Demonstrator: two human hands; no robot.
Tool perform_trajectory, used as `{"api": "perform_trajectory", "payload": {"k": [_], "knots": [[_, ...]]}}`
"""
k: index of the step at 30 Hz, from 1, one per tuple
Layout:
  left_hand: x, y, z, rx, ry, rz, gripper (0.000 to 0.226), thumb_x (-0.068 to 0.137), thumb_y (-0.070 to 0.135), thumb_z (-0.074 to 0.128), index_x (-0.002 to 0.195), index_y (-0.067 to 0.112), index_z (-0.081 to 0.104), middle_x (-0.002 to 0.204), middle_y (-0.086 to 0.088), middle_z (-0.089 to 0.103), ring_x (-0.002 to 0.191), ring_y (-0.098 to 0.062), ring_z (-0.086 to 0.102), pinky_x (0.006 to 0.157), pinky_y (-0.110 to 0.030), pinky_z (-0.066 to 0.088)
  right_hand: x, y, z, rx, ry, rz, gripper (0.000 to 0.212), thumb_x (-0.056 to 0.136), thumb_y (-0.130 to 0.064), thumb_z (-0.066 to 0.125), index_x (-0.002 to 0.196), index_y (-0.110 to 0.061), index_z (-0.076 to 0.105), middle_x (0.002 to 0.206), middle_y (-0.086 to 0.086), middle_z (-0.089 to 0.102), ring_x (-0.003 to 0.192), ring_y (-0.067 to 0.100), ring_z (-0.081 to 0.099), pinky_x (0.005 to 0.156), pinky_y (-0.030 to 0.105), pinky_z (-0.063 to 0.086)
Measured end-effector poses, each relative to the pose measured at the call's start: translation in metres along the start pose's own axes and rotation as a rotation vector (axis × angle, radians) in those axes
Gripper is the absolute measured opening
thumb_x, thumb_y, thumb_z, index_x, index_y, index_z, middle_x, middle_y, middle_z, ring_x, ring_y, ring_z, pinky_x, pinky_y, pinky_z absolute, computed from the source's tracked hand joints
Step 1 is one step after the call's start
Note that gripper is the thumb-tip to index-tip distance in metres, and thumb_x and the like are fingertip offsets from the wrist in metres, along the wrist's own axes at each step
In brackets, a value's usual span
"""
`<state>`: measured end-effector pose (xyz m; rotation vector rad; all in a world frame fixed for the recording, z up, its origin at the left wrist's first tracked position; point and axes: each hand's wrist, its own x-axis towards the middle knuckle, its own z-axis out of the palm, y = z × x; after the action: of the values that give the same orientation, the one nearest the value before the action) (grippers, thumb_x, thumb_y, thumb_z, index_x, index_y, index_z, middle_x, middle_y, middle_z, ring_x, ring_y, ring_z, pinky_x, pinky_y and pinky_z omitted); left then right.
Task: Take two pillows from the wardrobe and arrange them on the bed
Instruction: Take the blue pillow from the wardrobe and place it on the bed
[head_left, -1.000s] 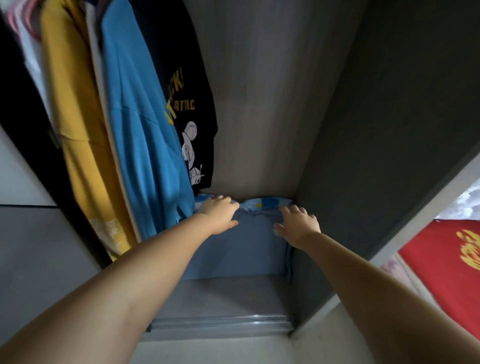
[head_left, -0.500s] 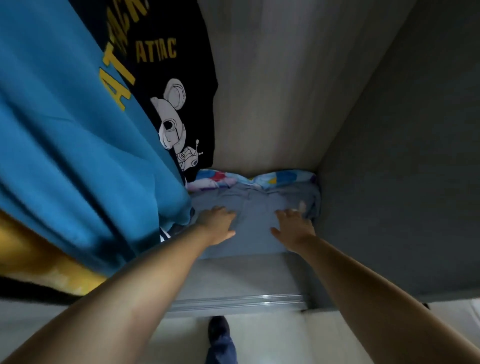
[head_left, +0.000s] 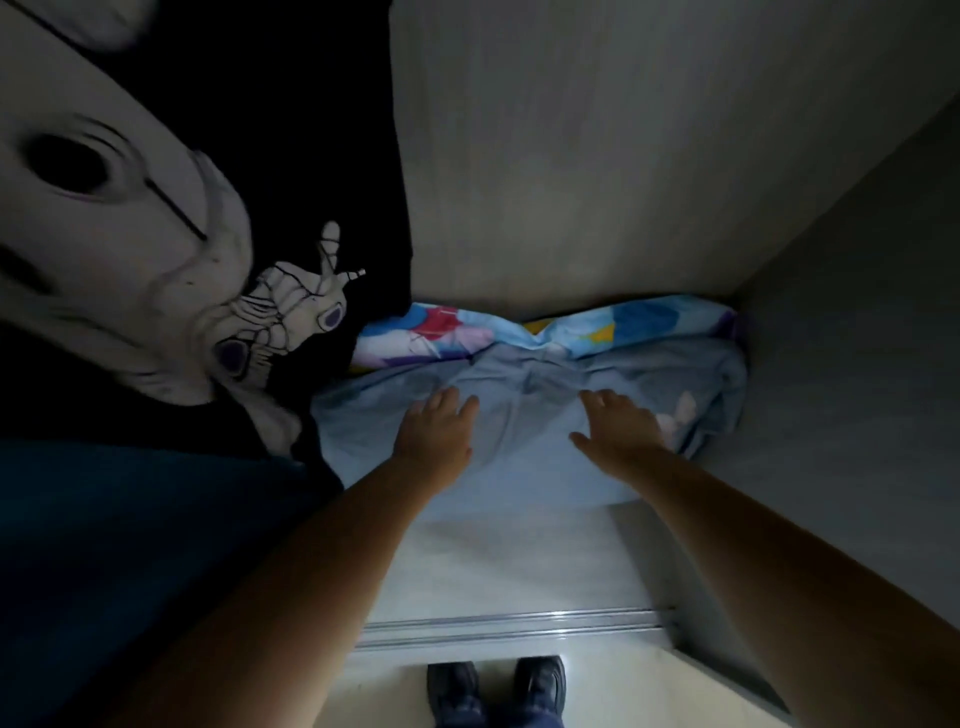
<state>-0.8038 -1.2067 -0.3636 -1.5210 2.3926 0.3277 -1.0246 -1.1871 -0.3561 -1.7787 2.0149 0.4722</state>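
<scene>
A pale blue pillow (head_left: 524, 415) lies on the wardrobe floor (head_left: 519, 561), pushed against the back wall. Behind it a second pillow (head_left: 597, 325) with a colourful blue, red and yellow print is wedged along the back. My left hand (head_left: 439, 428) rests flat on the left half of the blue pillow, fingers spread. On its right half lies my right hand (head_left: 618, 428), fingers also apart. Neither hand grips the fabric. The left ends of both pillows are hidden by hanging clothes.
A black T-shirt (head_left: 218, 270) with a white cartoon print hangs close on the left, a blue garment (head_left: 130, 545) below it. The wardrobe's grey side wall (head_left: 857, 389) closes the right. A metal sliding-door track (head_left: 519, 626) crosses the front edge; my shoes (head_left: 493, 691) stand just outside.
My head has dropped lower and closer into the wardrobe, so the clothes fill the left. Both hands have slid a little further onto the blue pillow.
</scene>
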Motion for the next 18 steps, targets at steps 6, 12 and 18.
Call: {"api": "perform_trajectory", "payload": {"k": [6, 12, 18], "knots": [[0.069, -0.013, 0.05, 0.058, 0.094, -0.147, 0.087, 0.081, 0.036, 0.066, 0.147, 0.009, 0.017, 0.154, -0.017, 0.022, 0.143, -0.027, 0.019, 0.115, -0.047, 0.02, 0.096, 0.016, 0.035, -0.119, 0.078, -0.079, 0.08, 0.089, -0.042, 0.058, 0.15, -0.013, 0.014, 0.158, 0.008, 0.016, 0.146, 0.024, 0.013, 0.116, 0.047, 0.019], [0.091, -0.001, 0.089, 0.073, 0.019, -0.214, 0.098, 0.075, 0.045, 0.07, 0.148, 0.006, 0.016, 0.139, -0.015, 0.043, 0.129, -0.03, 0.039, 0.117, -0.051, 0.011, 0.125, 0.046, 0.073, -0.321, 0.007, -0.15, 0.096, 0.083, -0.052, 0.061, 0.15, -0.007, 0.009, 0.155, 0.011, 0.025, 0.143, 0.028, 0.023, 0.117, 0.049, 0.01], [0.098, 0.003, 0.1, 0.096, -0.032, -0.192, 0.077, 0.066, 0.051, 0.075, 0.126, 0.012, 0.047, 0.126, -0.013, 0.048, 0.119, -0.03, 0.042, 0.111, -0.045, 0.024, 0.125, 0.039, 0.088, -0.324, 0.065, -0.181, 0.082, 0.074, -0.051, 0.071, 0.136, -0.008, 0.038, 0.137, 0.012, 0.048, 0.126, 0.028, 0.045, 0.11, 0.04, 0.027]]}}
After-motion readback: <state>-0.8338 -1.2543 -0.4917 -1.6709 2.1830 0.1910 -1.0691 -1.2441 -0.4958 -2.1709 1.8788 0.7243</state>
